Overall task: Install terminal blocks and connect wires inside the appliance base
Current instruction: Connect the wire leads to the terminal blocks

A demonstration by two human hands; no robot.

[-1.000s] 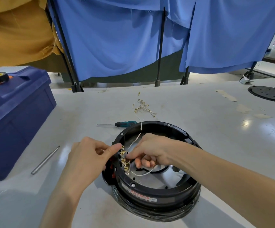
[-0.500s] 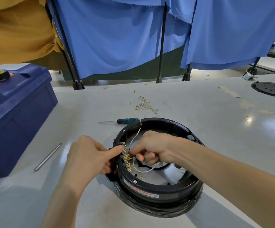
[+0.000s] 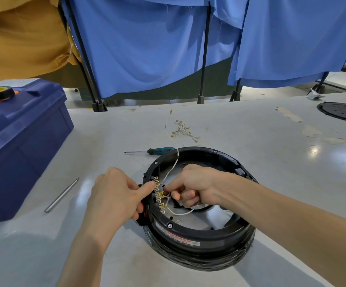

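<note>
Both hands meet at the left inner wall of the appliance base (image 3: 199, 243), which sits on the table (image 3: 261, 154) in front of me. My left hand (image 3: 114, 195) clamps the terminal block (image 3: 158, 195) against that wall, one fingertip on the strip's upper end and the other fingers curled outside the rim. My right hand (image 3: 194, 183) pinches the end of the white wire (image 3: 172, 168) at one of the brass terminals; its far end trails out over the rim.

I judge this to be the wire-connecting step, with the block already seated. Next, the lug has to slide squarely onto its tab without bending, and the screwdriver (image 3: 159, 151) lies beyond the base if a screw needs tightening.

A label (image 3: 178, 238) on the near rim carries red characters too small to read.
</note>
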